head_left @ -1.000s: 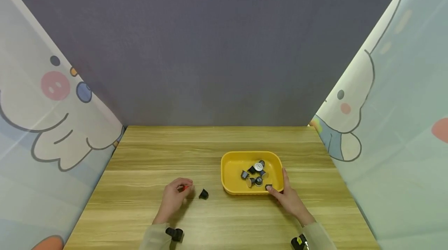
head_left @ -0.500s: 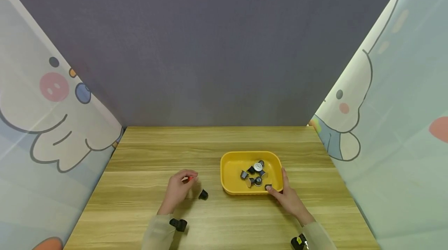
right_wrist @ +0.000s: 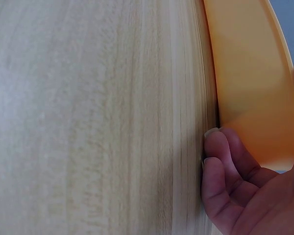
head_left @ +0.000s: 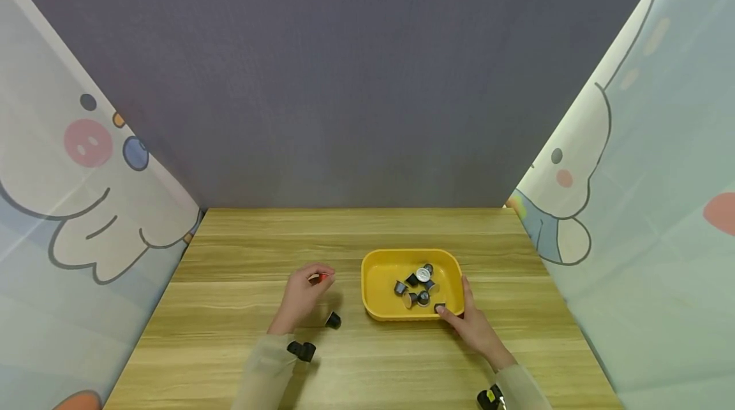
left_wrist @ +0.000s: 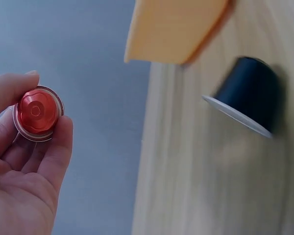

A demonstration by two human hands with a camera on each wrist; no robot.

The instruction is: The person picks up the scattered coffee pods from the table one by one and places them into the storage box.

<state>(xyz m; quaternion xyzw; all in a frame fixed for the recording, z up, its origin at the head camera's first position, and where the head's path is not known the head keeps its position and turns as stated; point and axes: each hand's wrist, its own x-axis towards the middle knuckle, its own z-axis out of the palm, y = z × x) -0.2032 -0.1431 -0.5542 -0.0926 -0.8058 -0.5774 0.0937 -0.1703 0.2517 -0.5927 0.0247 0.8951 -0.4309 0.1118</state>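
Between thumb and finger my left hand [head_left: 303,292] pinches a red coffee capsule [left_wrist: 37,113], held above the table left of the yellow tray [head_left: 370,308]. Just below that hand a black coffee capsule [head_left: 333,320] lies on its side on the wood; its pale rim shows in the left wrist view. My right hand [head_left: 476,327] grips the tray's near right corner, thumb over the rim and other fingers along the outer wall. Inside the tray lie several dark capsules [head_left: 400,287] and one with its silver lid [head_left: 422,275] facing up.
The wooden table [head_left: 258,238] reaches back to a grey cloth wall [head_left: 356,110]. Cartoon-printed curtains [head_left: 103,206] stand along both sides. A black wrist device [head_left: 301,351] sits on my left sleeve.
My left hand has moved forward and to the right, toward the tray, carrying the red coffee capsule. The right hand and the tray have stayed in place.
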